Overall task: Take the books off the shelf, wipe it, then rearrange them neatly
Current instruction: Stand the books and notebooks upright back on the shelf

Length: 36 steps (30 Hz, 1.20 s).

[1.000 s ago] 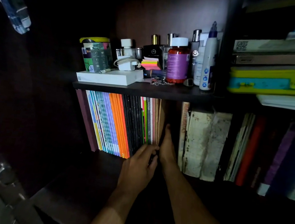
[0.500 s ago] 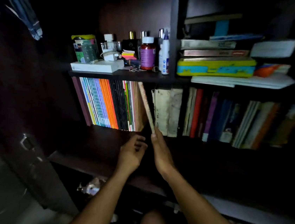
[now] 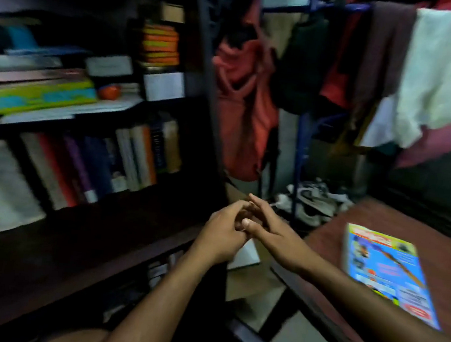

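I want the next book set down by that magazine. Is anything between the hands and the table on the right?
Nothing visible. The left hand and right hand meet just off the brown table's near edge, and its top beside the blue magazine looks bare. Blur hides whether they hold anything.

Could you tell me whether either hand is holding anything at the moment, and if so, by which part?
It cannot be told: the left hand and right hand meet with fingers overlapping, and no object shows between them in this blurred view.
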{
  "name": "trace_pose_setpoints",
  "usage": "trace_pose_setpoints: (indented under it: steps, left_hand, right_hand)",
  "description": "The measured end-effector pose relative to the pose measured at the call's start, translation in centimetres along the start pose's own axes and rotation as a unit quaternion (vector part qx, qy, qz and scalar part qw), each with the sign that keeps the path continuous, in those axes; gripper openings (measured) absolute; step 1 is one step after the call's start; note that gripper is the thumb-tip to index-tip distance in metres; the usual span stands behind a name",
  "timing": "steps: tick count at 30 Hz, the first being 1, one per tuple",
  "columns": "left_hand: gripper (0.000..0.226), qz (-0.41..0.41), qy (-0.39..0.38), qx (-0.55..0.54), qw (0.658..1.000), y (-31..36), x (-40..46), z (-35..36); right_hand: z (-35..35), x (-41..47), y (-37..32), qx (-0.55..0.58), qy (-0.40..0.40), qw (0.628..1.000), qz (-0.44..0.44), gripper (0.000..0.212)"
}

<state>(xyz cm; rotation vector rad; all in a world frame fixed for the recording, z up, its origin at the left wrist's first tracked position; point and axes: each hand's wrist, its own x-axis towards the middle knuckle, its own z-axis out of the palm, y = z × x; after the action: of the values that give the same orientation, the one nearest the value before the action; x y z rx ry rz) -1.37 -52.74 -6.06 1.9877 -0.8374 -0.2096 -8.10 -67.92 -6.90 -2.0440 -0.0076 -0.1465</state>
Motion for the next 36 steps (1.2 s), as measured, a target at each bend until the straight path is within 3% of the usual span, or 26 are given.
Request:
trace_pose_setpoints:
  steps: [4, 7, 9, 12, 14, 17, 21, 26, 28, 31, 34, 36]
  left_hand:
    - [0.039, 0.049, -0.081, 0.03, 0.995, 3.2, 2.0, 5.2]
    - [0.05, 0.034, -0.125, 0.087, 0.988, 3.3, 1.5, 8.5]
    - [0.063, 0.015, -0.174, 0.087, 0.981, 2.9, 1.0, 10.9]
    - [0.076, -0.007, -0.221, 0.089, 0.971, 3.0, 0.3, 13.5]
    - [0.081, -0.045, -0.245, 0.057, 0.967, 3.4, -0.1, 15.0]
    - [0.091, -0.071, -0.261, 0.013, 0.963, 4.0, -0.6, 16.6]
    - [0.051, -0.056, -0.247, -0.015, 0.967, 4.5, -1.2, 17.3]
    - [0.031, -0.113, -0.181, -0.036, 0.976, 4.4, -1.2, 16.6]
    - [0.03, -0.156, -0.165, -0.088, 0.97, 4.0, -0.9, 16.3]
    - [0.027, -0.182, -0.162, -0.182, 0.953, 4.0, -1.3, 15.9]
    - [0.044, -0.179, -0.18, -0.275, 0.927, 4.5, -2.5, 15.1]
    - [0.046, -0.19, -0.162, -0.307, 0.918, 5.2, -2.7, 14.7]
  right_hand:
    - [-5.8, -4.7, 1.8, -0.061, 0.059, 0.996, 0.031, 0.093]
    - [-9.8, -8.2, 3.6, -0.158, 0.101, 0.98, 0.063, 0.075]
    - [-12.7, -11.2, 5.6, -0.237, 0.151, 0.953, 0.109, 0.071]
    - [-16.4, -15.1, 9.6, -0.321, 0.205, 0.894, 0.237, 0.084]
    - [-17.6, -17.0, 12.2, -0.289, 0.218, 0.879, 0.31, 0.093]
    - [-16.5, -17.9, 14.6, -0.188, 0.221, 0.89, 0.351, 0.098]
    - [-12.7, -16.5, 15.5, -0.157, 0.251, 0.899, 0.322, 0.108]
    - [-11.7, -15.2, 15.2, -0.149, 0.246, 0.908, 0.306, 0.102]
    - [-11.0, -14.9, 14.8, -0.127, 0.26, 0.917, 0.276, 0.102]
    - [-9.7, -14.9, 14.4, -0.006, 0.298, 0.932, 0.204, 0.077]
    - [-8.4, -14.7, 12.7, 0.122, 0.359, 0.918, 0.113, 0.071]
    - [-8.5, -14.1, 11.4, 0.191, 0.382, 0.899, 0.098, 0.064]
